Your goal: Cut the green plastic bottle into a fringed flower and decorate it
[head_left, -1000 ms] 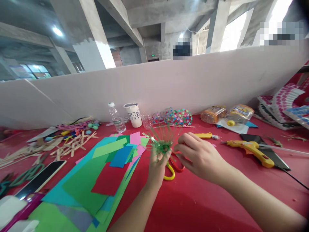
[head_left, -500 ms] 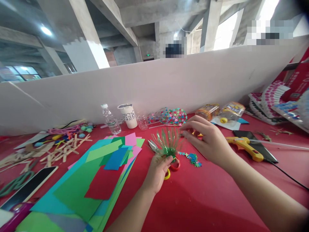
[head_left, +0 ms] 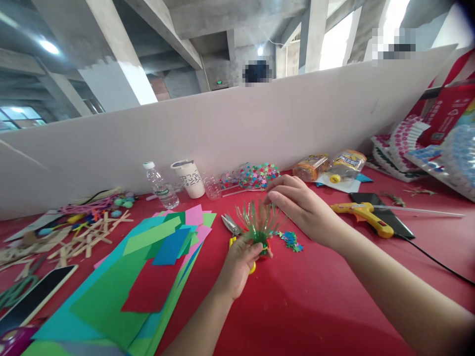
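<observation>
The left hand (head_left: 237, 259) pinches the green fringe (head_left: 258, 235) at its base, between thumb and fingers, strips (head_left: 256, 216) fanning upward. The right hand (head_left: 305, 205) sits beside the strip tips, fingers bent; whether they pinch any, I cannot tell.

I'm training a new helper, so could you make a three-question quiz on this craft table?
1. Which hand holds the green fringe?
2. True or false: the scissors are in the right hand.
3. Fill in: a clear ___ stands just left of the cup.

Key:
1. The left hand.
2. False; the scissors lie on the table.
3. bottle.
</observation>
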A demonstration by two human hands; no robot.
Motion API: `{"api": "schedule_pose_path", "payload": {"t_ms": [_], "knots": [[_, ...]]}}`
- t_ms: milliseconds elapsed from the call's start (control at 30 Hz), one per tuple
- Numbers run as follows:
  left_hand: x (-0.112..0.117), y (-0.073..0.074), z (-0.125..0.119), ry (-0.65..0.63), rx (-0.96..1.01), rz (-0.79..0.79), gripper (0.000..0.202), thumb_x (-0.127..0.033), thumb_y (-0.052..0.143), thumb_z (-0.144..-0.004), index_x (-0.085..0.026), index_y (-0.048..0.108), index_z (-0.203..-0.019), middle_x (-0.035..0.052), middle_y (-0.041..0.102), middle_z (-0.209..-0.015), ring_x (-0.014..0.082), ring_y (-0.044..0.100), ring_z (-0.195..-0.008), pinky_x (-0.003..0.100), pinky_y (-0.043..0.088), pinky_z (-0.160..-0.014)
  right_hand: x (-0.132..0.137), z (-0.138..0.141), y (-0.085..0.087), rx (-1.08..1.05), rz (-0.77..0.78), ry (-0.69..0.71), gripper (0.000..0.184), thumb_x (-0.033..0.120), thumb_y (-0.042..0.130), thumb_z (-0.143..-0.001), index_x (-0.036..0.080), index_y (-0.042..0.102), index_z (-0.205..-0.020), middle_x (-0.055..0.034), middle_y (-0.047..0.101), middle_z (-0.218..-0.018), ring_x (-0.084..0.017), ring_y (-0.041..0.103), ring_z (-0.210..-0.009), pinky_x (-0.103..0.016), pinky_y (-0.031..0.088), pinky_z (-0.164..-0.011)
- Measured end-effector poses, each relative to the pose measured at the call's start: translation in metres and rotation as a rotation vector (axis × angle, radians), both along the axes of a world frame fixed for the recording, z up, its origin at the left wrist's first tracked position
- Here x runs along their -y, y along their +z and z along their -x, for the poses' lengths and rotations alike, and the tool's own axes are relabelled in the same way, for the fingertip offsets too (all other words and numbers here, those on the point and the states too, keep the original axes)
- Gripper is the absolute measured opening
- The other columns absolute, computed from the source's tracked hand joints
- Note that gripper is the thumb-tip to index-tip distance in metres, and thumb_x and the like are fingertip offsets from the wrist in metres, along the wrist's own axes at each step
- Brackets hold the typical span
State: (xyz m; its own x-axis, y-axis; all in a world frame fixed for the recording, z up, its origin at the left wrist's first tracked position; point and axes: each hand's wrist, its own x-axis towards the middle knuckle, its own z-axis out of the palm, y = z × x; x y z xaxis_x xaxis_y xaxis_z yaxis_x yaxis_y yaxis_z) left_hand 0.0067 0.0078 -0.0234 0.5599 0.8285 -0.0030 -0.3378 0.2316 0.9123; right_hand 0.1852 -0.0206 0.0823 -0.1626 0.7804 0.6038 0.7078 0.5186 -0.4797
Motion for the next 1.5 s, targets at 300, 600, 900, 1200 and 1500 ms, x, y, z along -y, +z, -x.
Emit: {"api": "schedule_pose_path", "payload": {"t_ms": [300,600,900,1200,1500], "knots": [[0.000,0.000,0.000,0.016,0.016,0.022,0.010,-0.022,0.066,-0.079,-0.014,0.070,-0.085,0.0064,0.068,-0.089,0.0129,0.061,-0.073,0.025,0.047,-0.071,-0.005,-0.003,-0.008,0.093,-0.069,-0.034,0.024,0.024,0.048,-0.094,0.018,0.068,-0.084,-0.0082,0.063,-0.103,-0.021,0.052,-0.096,-0.035,0.044,-0.085],[-0.002,-0.003,-0.001,0.077,-0.016,0.026,0.010,-0.021,0.064,-0.081,-0.014,0.069,-0.087,0.0048,0.068,-0.089,0.0104,0.061,-0.069,0.024,0.048,-0.073,-0.002,0.002,-0.009,0.183,-0.084,-0.039,0.025,0.020,0.045,-0.095,0.016,0.070,-0.091,-0.0080,0.065,-0.110,-0.023,0.051,-0.104,-0.037,0.044,-0.090],[-0.003,-0.003,-0.002,0.103,-0.009,0.035,0.011,-0.021,0.065,-0.080,-0.014,0.070,-0.086,0.0038,0.068,-0.084,0.0106,0.061,-0.067,0.025,0.049,-0.072,0.000,0.006,-0.011,0.241,-0.061,-0.077,0.025,0.022,0.044,-0.095,0.017,0.069,-0.098,-0.0080,0.065,-0.114,-0.026,0.051,-0.107,-0.044,0.044,-0.091],[-0.003,-0.003,-0.002,0.102,-0.009,0.038,0.011,-0.021,0.064,-0.080,-0.014,0.070,-0.087,0.0050,0.068,-0.090,0.0108,0.061,-0.067,0.025,0.049,-0.072,0.000,0.007,-0.010,0.260,-0.063,-0.066,0.024,0.022,0.045,-0.095,0.017,0.068,-0.098,-0.0093,0.066,-0.112,-0.025,0.052,-0.107,-0.044,0.044,-0.090],[-0.003,-0.003,-0.001,0.060,0.007,0.032,0.013,-0.020,0.063,-0.081,-0.014,0.071,-0.089,0.0053,0.068,-0.088,0.0113,0.061,-0.070,0.026,0.047,-0.074,-0.001,0.006,-0.009,0.200,-0.078,-0.080,0.010,0.018,0.054,-0.088,0.017,0.064,-0.087,-0.0090,0.066,-0.103,-0.024,0.054,-0.100,-0.038,0.044,-0.085]]}}
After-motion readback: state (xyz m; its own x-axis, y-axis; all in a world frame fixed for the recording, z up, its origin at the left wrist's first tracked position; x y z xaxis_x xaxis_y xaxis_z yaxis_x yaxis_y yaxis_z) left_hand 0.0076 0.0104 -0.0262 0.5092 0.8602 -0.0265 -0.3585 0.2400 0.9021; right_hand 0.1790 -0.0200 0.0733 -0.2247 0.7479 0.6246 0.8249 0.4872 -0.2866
